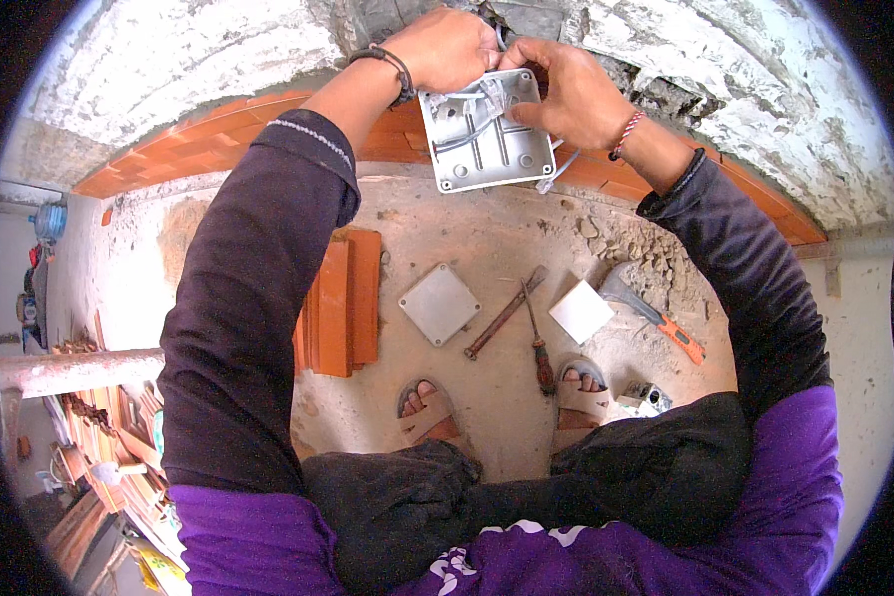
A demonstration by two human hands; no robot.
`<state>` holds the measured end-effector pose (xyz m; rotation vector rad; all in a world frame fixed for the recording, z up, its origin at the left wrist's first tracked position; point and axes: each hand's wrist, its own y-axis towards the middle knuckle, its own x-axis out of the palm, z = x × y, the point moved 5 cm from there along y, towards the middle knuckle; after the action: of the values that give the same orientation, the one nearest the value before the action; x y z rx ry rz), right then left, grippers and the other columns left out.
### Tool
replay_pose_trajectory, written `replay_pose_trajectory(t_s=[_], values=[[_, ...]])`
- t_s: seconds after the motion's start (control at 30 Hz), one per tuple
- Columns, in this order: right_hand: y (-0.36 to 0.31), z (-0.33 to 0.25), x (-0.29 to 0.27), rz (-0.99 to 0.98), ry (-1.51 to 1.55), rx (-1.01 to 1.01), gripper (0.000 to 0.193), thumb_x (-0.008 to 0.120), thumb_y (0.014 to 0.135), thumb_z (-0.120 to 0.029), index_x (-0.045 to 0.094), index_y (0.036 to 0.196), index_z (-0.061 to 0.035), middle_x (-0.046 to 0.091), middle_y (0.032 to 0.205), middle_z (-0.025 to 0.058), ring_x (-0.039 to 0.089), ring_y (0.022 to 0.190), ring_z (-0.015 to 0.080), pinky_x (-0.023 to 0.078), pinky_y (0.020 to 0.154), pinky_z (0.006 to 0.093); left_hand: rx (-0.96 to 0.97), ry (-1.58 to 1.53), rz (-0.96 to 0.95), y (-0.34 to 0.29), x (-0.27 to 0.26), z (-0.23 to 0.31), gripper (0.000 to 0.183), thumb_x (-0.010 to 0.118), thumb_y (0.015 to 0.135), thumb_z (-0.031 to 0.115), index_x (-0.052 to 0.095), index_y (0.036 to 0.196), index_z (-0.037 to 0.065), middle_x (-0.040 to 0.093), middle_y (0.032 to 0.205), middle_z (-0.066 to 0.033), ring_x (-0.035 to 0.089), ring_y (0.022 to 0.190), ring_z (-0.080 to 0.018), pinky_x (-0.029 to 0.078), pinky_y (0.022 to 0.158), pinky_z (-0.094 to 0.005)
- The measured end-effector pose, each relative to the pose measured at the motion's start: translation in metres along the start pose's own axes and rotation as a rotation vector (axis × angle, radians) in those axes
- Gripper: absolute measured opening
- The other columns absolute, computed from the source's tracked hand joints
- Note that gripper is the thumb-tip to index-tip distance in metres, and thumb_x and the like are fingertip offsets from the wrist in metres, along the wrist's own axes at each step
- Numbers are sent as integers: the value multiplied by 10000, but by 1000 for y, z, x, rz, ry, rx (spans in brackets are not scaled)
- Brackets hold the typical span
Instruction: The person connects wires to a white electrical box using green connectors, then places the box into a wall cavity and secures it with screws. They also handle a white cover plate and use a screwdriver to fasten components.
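Observation:
A grey square electrical junction box (pixel 515 157) hangs open-faced at the top centre, against the broken wall. Grey and white wires (pixel 494 111) with clear connectors cross its inside, and a wire end sticks out by its lower right corner. My right hand (pixel 571 94) grips the box's upper right side, thumb over the rim and index finger bent above the top edge. Just left of it, my left hand (pixel 445 50) is closed at the top edge, its fingertips meeting the right hand's. What they pinch is hidden. A dark conduit end (pixel 502 35) shows behind the hands.
On the dusty floor lie a grey square lid (pixel 439 305), a flat chisel (pixel 507 313), a screwdriver (pixel 540 358), a white square plate (pixel 581 312) and an orange-handled hammer (pixel 661 316). Stacked orange tiles (pixel 340 306) stand left, rubble (pixel 636 248) right. A beam (pixel 79 374) juts in from the left.

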<state>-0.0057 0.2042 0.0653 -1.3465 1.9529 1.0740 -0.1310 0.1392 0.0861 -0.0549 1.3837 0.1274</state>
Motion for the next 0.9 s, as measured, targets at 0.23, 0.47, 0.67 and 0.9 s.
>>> replay_pose_trajectory(t_s=[0.23, 0.47, 0.67, 0.9], values=[[8, 5, 9, -47, 169, -28, 251, 715, 714, -83, 640, 952, -48, 670, 865, 99, 650, 819, 217, 521, 792, 345, 108, -147, 79, -9, 14, -23, 204, 572, 918, 227, 644, 967, 43, 637, 957, -179, 617, 963, -351, 485, 837, -416], [11, 21, 13, -90, 347, 35, 305, 712, 713, -163, 678, 993, -47, 710, 938, 111, 669, 816, 208, 534, 784, 354, 421, -102, 505, -64, -15, 23, 269, 697, 824, 263, 655, 1010, 74, 634, 1027, -132, 589, 1006, -337, 465, 907, -418], [23, 12, 12, -112, 282, 104, 209, 658, 812, -93, 649, 1011, -31, 675, 881, 20, 620, 757, 100, 508, 687, 268, 429, 43, 524, -87, -15, 29, 320, 802, 700, 265, 663, 931, 94, 615, 1024, -84, 578, 987, -320, 480, 886, -412], [42, -7, -6, 82, 136, 226, 155, 650, 767, -190, 687, 738, -42, 683, 696, 141, 672, 674, 248, 531, 653, 365, 393, 110, 546, -86, -21, 20, 339, 812, 684, 285, 658, 913, 86, 615, 1025, -84, 579, 989, -328, 480, 892, -409]])
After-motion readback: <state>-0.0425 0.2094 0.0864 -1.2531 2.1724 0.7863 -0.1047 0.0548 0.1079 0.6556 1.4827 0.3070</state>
